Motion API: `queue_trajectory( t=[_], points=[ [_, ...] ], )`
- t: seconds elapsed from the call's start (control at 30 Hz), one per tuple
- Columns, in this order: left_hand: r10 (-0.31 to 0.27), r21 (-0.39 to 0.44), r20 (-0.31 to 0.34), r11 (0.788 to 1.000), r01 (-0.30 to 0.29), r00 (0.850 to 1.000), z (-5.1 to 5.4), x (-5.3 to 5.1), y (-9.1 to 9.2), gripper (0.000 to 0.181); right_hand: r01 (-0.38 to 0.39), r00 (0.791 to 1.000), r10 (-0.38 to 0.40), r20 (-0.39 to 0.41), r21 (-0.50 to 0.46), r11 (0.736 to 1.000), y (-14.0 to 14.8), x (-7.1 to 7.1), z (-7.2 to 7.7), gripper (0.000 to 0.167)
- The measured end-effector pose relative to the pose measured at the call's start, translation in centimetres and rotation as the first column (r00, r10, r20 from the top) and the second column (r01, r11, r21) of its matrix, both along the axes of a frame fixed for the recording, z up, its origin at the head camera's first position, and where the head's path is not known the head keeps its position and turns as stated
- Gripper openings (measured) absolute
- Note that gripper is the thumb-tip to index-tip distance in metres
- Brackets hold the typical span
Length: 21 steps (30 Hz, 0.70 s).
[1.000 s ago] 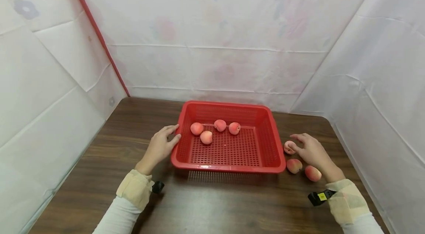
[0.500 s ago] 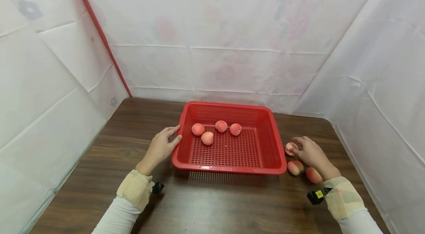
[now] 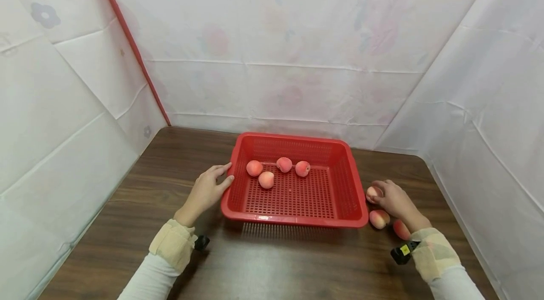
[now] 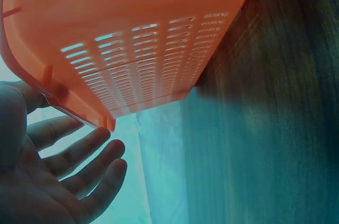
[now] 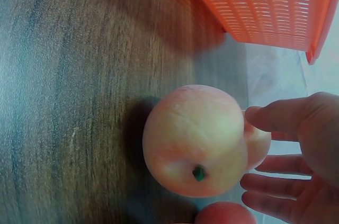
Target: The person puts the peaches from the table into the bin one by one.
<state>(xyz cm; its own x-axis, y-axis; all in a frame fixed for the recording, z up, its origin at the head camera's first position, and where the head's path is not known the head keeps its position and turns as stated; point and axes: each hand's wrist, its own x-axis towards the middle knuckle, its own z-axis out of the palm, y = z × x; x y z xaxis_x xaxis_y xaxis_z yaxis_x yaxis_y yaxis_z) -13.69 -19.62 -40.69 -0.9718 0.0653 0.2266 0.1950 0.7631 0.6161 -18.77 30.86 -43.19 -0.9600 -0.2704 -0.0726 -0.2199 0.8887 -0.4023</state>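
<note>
In the head view a red plastic basket with peaches stands mid-table. My left hand rests at its left rim, fingertips and thumb touching it; the left wrist view shows the fingers loosely spread beside the basket's perforated wall. On the right, my right hand has thumb and fingers around a peach on the table, partly covered by them. The right wrist view shows the thumb against that peach, which is mostly hidden behind a nearer peach.
Two more peaches, one nearer and one under the wrist, lie right of the basket. Several peaches, among them one, sit inside its left half. White sheets wall the brown table behind and at the sides.
My right hand has lowered slightly toward the basket and its thumb and fingers have closed around the peach. The left hand has stayed at the rim.
</note>
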Motion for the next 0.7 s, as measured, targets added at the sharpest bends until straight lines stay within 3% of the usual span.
queue_trajectory(
  t=[0.23, 0.7],
  points=[
    [0.004, 0.008, 0.0, 1.0, -0.004, 1.0, -0.1, 0.0, -0.02, 0.045, 0.016, 0.999, -0.016, 0.045, 0.003, 1.0, -0.13, -0.31, -0.36, 0.042],
    [0.008, 0.021, 0.012, 1.0, -0.008, 1.0, -0.04, 0.02, -0.05, 0.045, 0.011, 0.999, -0.012, 0.05, 0.026, 1.0, -0.51, -0.55, -0.19, 0.036]
  ],
)
